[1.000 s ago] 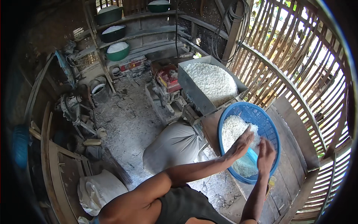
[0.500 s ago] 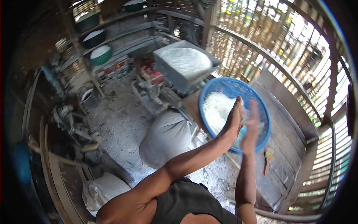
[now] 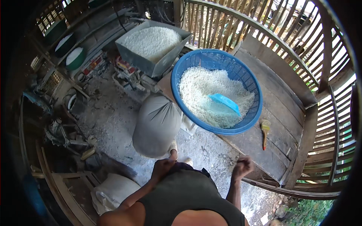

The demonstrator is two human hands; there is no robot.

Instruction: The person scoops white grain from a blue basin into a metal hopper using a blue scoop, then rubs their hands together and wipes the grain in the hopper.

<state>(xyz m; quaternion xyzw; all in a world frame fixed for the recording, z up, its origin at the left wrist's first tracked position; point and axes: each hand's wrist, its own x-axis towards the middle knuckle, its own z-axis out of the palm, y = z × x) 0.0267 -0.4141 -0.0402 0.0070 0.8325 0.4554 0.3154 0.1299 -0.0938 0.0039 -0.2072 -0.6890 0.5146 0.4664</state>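
My left hand (image 3: 163, 168) is down at my waist, its fingers curled against the dark clothing; whether it grips any cloth is hidden. Off to the right, my right hand (image 3: 243, 168) hangs by the near edge of the wooden platform, its fingers folded in a loose fist with nothing showing in it. Ahead of both hands stands a big blue plastic basket (image 3: 175, 94) holding white grain that looks like rice (image 3: 198, 84). A light-blue scoop (image 3: 225, 103) lies partly sunk in the grain. Neither hand touches the basket.
A metal hopper (image 3: 154, 70) heaped with white grain stands behind the basket. A tied grey sack (image 3: 156, 126) is on the dusty floor. A brush (image 3: 265, 133) lies on the wooden platform (image 3: 279, 113). Green tubs (image 3: 76, 59) line the back left; another white sack (image 3: 115, 192) sits lower left.
Both hands were raised together over the basket, the right one blurred; now they are apart and lowered, left at my waist, right by the platform edge. The view has shifted.
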